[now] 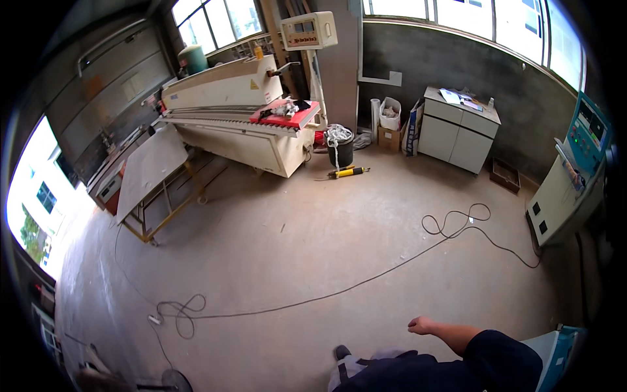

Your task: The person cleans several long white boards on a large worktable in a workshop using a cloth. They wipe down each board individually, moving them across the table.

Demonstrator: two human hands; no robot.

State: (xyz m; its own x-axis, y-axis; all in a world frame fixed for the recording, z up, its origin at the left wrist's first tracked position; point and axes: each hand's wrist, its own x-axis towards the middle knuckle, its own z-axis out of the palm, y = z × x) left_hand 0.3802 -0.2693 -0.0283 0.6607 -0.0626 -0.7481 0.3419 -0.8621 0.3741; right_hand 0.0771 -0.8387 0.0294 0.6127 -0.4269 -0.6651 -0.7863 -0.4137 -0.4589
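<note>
Plainly, the right fingers (414, 325) are loosely curled above the floor (313, 228); whether they close on anything, I cannot tell, and the left ones are out of view. The nearest thing is a dark cable (366, 282), lying on the floor beyond the fingers and apart from them, looped once to their left and again ahead to their right. Well ahead to their left, a cream machine (219, 88) bears a yellow triangular label (255, 84); left of it stands a counter (153, 157). Almost straight ahead of the fingers, a blue-and-white bag (413, 127) has printing too small to read, as do the papers (460, 99) on the cabinet (457, 134) beside it. To the fingers' right and ahead, a console (555, 189) shows a teal panel (591, 134), its markings unreadable.
</note>
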